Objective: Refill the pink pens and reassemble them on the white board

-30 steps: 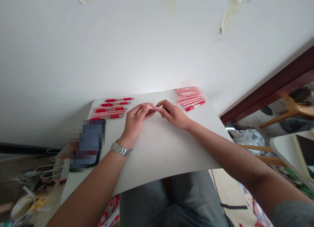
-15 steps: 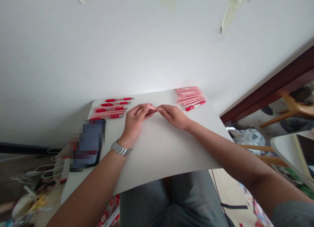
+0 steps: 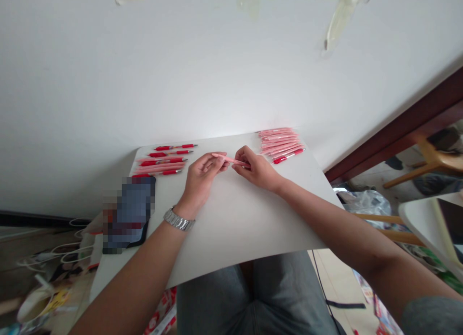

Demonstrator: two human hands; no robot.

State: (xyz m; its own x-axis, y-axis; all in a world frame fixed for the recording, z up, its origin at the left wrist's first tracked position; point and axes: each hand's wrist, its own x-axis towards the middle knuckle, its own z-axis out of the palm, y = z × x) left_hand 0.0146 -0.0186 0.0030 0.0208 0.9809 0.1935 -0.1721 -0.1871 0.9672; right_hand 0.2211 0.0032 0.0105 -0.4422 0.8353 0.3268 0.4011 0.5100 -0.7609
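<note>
Both my hands meet over the middle of a white table. My left hand, with a metal watch at the wrist, pinches one end of a pale pink pen. My right hand grips the other end with curled fingers. The pen lies almost level between them, just above the tabletop. A pile of pink and red pens lies at the far right of the table. A second group of red pens is spread at the far left.
A dark, blurred-out flat object lies on the table's left side. The table's far edge meets a white wall. Cables and clutter sit on the floor at the left, a wooden chair and bags at the right. My knees are under the near edge.
My right hand has slid back to the right along the pen, so more of the pink barrel shows between my hands. My left hand has stayed in place.
</note>
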